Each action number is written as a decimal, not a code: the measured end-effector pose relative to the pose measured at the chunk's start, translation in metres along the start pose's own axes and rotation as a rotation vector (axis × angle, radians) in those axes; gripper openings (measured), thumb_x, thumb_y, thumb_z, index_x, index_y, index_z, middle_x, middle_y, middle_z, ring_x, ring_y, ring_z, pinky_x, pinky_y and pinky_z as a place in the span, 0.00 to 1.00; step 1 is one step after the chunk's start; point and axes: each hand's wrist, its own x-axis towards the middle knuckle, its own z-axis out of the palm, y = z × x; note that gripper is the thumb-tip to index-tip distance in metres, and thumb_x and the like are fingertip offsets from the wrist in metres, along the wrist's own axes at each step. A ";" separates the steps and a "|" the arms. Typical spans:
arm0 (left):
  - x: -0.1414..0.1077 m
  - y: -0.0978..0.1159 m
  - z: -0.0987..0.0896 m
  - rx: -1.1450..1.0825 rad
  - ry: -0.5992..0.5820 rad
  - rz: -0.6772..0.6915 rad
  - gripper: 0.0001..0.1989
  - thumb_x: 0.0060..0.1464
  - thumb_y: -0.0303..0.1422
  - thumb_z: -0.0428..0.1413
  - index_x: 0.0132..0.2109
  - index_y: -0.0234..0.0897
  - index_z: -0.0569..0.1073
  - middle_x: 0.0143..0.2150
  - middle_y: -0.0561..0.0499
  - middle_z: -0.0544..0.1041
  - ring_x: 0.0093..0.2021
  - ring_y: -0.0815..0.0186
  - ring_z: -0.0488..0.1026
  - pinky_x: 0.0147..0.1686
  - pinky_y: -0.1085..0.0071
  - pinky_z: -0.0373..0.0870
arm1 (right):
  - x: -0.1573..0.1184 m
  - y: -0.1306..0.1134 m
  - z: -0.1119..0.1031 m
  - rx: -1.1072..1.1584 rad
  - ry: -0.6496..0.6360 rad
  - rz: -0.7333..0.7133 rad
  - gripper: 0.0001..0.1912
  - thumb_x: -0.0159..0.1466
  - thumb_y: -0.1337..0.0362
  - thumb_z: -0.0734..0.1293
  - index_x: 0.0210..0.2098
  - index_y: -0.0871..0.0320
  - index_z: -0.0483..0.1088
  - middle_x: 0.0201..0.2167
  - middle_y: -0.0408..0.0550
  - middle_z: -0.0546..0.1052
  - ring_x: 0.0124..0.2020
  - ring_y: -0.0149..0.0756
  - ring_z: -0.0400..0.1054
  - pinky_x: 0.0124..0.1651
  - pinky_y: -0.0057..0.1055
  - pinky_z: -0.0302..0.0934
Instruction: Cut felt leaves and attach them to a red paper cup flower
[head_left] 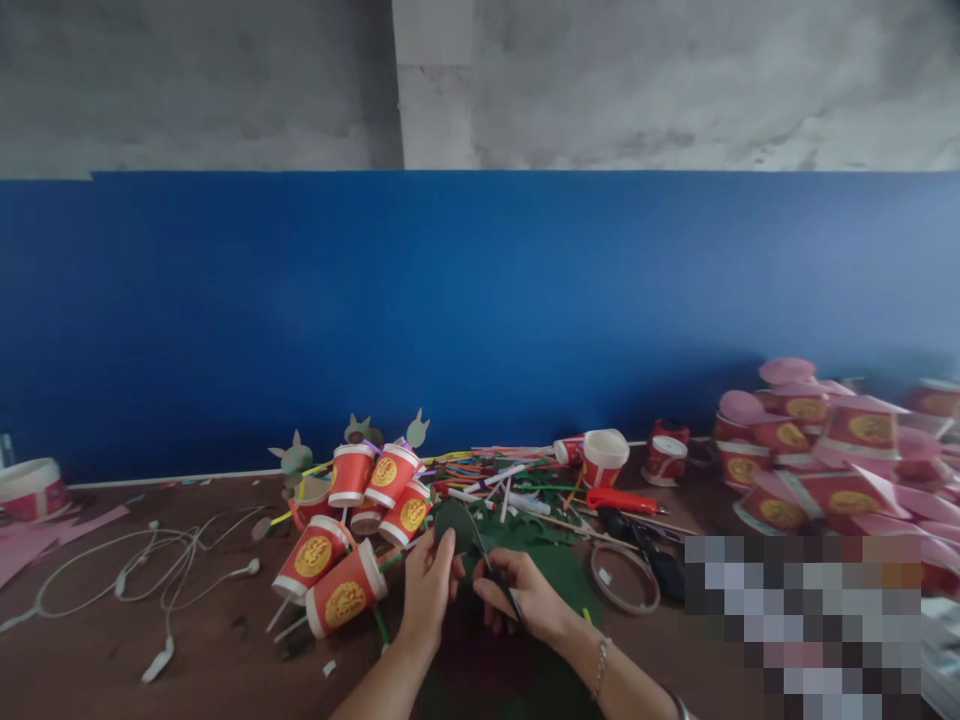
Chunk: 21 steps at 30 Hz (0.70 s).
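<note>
A dark green rounded piece of paper (454, 522) is pinched in my left hand (427, 585), thumb on its face. My right hand (525, 592) is closed around dark-handled scissors (478, 537), whose blades point up and away beside the paper's right edge. Whether the blades touch the paper is hard to tell. Beneath both hands lie larger dark green sheets (559, 570). Left of my left hand are several red paper cups (346, 592) with yellow emblems, some with sticks and small green animal-ear cutouts (418, 430).
White earphones (161, 660) with a tangled cord lie left. Behind my hands are coloured sticks (480, 462), a white-and-red cup (604, 458) and a red-handled tool (622, 501). A tape roll (625, 578) sits right, near many red cups with pink paper (859, 430). A blue wall panel (480, 300) stands behind.
</note>
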 end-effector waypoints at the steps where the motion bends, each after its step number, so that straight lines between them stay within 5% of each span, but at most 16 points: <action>1: 0.000 0.000 0.000 0.000 -0.005 0.004 0.18 0.49 0.46 0.53 0.24 0.35 0.63 0.15 0.60 0.63 0.12 0.78 0.54 0.12 0.81 0.47 | 0.000 -0.001 0.000 -0.003 0.005 0.002 0.20 0.51 0.50 0.68 0.31 0.62 0.65 0.14 0.39 0.69 0.14 0.25 0.63 0.14 0.18 0.53; 21: 0.000 -0.005 -0.001 0.090 -0.099 0.020 0.22 0.52 0.49 0.50 0.22 0.35 0.62 0.15 0.59 0.61 0.14 0.75 0.55 0.14 0.78 0.48 | 0.001 -0.003 0.003 -0.023 0.082 -0.004 0.21 0.51 0.47 0.66 0.28 0.60 0.63 0.12 0.38 0.68 0.10 0.25 0.60 0.09 0.17 0.47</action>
